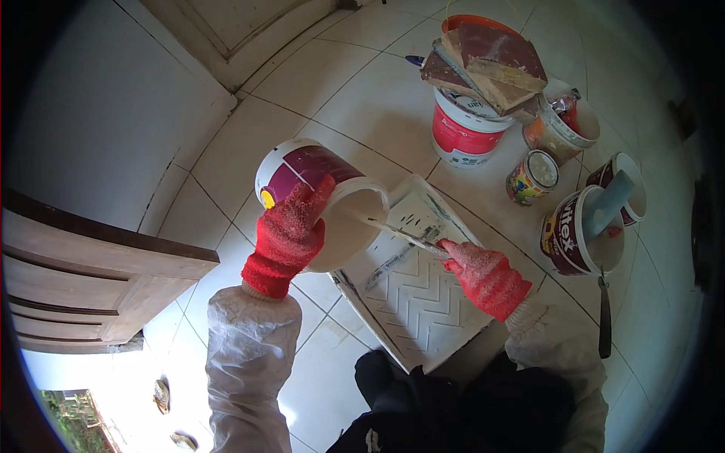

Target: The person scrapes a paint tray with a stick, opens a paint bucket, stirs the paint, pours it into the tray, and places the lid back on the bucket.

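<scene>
Pale tiled floor (362, 90) — white wall (91, 113), panelled wooden door (83, 275) at left — bright daylight (147, 370), lower left

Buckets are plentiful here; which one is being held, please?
The tilted purple and white bucket, gripped by the left hand; no hand touches the other buckets.

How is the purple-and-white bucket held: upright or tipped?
Tipped: the left hand holds the bucket leaning, its open mouth turned toward the paint tray.

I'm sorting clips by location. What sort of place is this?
Likely a home interior being painted: a ribbed paint tray lies on the tiled floor, the gloved left hand holds a tilted paint bucket, and a panelled wooden door stands to the left.
</scene>
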`<state>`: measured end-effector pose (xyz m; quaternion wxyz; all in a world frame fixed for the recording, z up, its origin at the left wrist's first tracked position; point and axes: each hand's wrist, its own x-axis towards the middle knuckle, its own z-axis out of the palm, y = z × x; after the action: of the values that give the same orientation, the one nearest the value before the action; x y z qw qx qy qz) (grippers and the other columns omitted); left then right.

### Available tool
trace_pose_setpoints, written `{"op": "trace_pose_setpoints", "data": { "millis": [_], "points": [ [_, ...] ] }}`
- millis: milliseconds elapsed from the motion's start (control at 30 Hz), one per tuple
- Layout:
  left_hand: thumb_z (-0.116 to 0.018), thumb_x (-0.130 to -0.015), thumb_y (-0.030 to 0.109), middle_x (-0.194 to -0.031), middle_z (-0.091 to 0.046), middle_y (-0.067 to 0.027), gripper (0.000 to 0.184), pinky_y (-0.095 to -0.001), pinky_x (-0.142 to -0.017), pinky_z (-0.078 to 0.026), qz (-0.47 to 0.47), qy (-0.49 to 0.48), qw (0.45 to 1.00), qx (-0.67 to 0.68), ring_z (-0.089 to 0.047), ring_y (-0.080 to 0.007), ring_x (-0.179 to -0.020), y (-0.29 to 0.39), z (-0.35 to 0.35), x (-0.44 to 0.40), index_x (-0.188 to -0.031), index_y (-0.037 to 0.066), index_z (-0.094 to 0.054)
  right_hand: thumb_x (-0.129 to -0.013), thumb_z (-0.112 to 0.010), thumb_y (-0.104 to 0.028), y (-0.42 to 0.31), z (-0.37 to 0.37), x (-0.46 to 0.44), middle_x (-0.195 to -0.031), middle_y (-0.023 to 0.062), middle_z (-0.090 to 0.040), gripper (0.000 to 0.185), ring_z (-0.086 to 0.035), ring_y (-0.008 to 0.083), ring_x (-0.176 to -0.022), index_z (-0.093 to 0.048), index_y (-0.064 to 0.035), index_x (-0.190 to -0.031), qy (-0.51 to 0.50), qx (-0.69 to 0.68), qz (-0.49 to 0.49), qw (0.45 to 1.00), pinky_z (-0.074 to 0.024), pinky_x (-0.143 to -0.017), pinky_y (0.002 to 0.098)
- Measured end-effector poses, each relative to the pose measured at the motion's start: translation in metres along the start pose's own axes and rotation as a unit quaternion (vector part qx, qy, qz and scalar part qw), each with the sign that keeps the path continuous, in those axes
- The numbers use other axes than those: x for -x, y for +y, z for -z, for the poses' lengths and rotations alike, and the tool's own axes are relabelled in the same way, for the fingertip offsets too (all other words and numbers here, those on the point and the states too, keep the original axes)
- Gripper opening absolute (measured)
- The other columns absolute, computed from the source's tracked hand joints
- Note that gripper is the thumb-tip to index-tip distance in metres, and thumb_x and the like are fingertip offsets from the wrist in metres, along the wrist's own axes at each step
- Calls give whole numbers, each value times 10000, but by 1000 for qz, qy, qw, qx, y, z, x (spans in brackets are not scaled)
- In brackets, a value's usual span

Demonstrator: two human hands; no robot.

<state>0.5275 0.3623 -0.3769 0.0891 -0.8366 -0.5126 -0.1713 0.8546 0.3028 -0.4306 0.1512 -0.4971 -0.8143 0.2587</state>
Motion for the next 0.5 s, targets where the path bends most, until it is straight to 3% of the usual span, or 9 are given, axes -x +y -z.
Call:
{"op": "trace_pose_setpoints", "data": {
  "millis": [167,233,400,500],
  "points": [
    [-611,-684,40,-1036,-648,-88,637,-368,-665,-552,-24,-1,1000,5,-668,-283,-808,9,-4,-5,-1307,174,-583,-938,-563,-166,-8,10,0,-951,116,-629,364,-634,313,-858,-514,-114,-1295,15,53,16,998,-512,-712,421],
    [-609,-684,39,-1034,-649,-88,639,-373,-662,-552,-32,-13,999,0,-668,-283,-811,13,-5,-9,-1308,176,-581,-933,-561,-160,-19,20,0,-948,119,-623,403,-634,311,-843,-488,-122,-1328,-24,128,-13,991,-507,-681,426],
    [-590,-707,54,-1005,-621,-104,617,-415,-643,-542,-110,5,994,-27,-649,-297,-841,21,-10,-19,-1317,134,-543,-922,-569,-161,-13,18,4,-913,119,-614,427,-633,311,-822,-479,-119,-1337,1,106,-6,994,-500,-657,432],
    [-593,-722,70,-1029,-622,-114,602,-424,-667,-541,-81,-41,996,-25,-647,-312,-858,22,-6,-26,-1318,127,-535,-919,-576,-168,-12,14,7,-916,119,-613,426,-632,309,-828,-488,-116,-1332,4,111,-6,994,-498,-657,436]
  ]
}}
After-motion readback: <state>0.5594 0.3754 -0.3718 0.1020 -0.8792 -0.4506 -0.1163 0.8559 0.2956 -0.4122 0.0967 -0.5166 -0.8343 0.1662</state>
